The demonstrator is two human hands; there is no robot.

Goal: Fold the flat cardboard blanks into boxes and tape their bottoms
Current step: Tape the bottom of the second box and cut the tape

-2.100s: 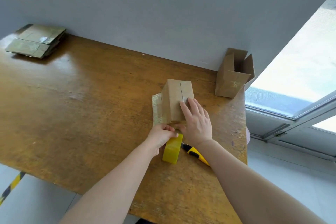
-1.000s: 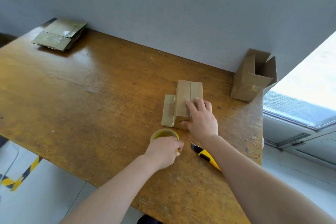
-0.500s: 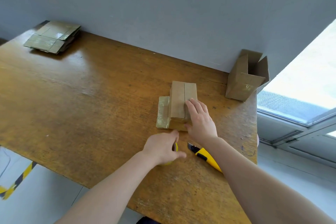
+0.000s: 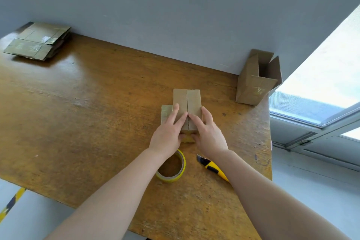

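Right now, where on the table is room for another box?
Bare wooden table lies between the stack of flat cardboard blanks and the brown cardboard box under the left hand and right hand. Crowded: by the yellow tape roll and yellow utility knife.

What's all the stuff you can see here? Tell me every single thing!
box: one, brown, middle of the table, under both hands
open box: one, brown, far right corner, against the wall
blanks: one flat stack (number unclear), brown, far left corner
tape: one roll, yellow, lying flat near the front, just behind the left wrist
knife: one, yellow and black, right of the tape, partly under the right arm
table: one, brown wood, under everything
wall: one, grey, behind the table
window: one, bright, on the right
left hand: one, fingers pressing the box top
right hand: one, fingers pressing the box top
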